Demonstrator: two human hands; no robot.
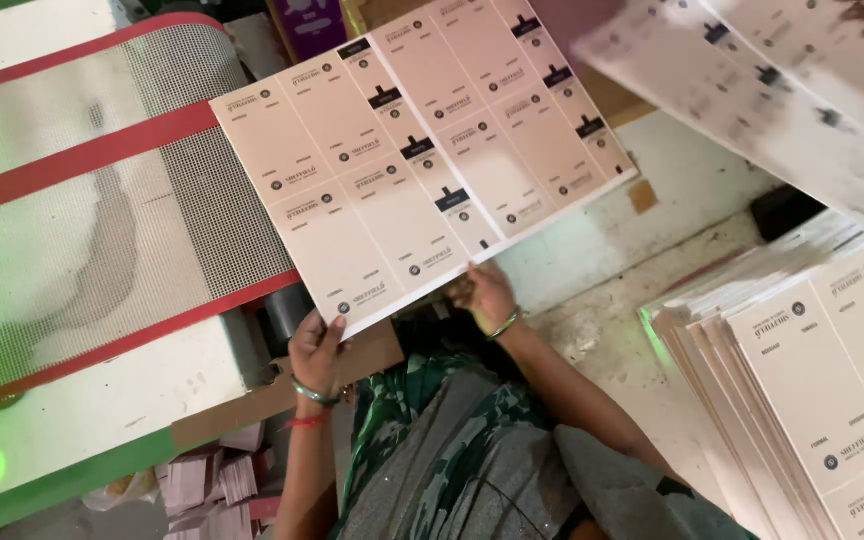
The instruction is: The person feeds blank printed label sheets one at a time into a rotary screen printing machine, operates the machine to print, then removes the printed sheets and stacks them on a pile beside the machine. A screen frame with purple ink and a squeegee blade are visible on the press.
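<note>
- Head view: you hold one printed sheet (pixel 422 150) in the air, straight ahead of you and above your lap.
- Both hands are clamped on it, apart from each other, both on the near edge.
- Left hand (pixel 317 350): pinches the near-left corner, thumb on top. It sits lower in the picture and closer to your body.
- Right hand (pixel 482 295): grips around the middle of the near edge, fingers curled at the edge. The right half of that edge is unsupported.
- Long axis: runs left to right and climbs toward the upper right. The sheet is skewed, not square to you, and the far-right corner is the point furthest from either hand.
- The sheet reaches away from both hands. All of it lies beyond your fingers, none behind them.
- The mesh belt (pixel 102 200) with red bands lies to your left. The sheet's left portion overlaps the belt's right margin in the picture. I can't tell whether it touches or hovers.
- The left hand is the nearer one to the belt. The right hand is nearer the stack of printed sheets (pixel 812 380) at your right, well apart from the held sheet.
- Top right: a blurred sheet (pixel 772 80) is in motion, not in your hands.
- Bottom left: a heap of cut cards (pixel 212 485) lies below the belt's frame.
</note>
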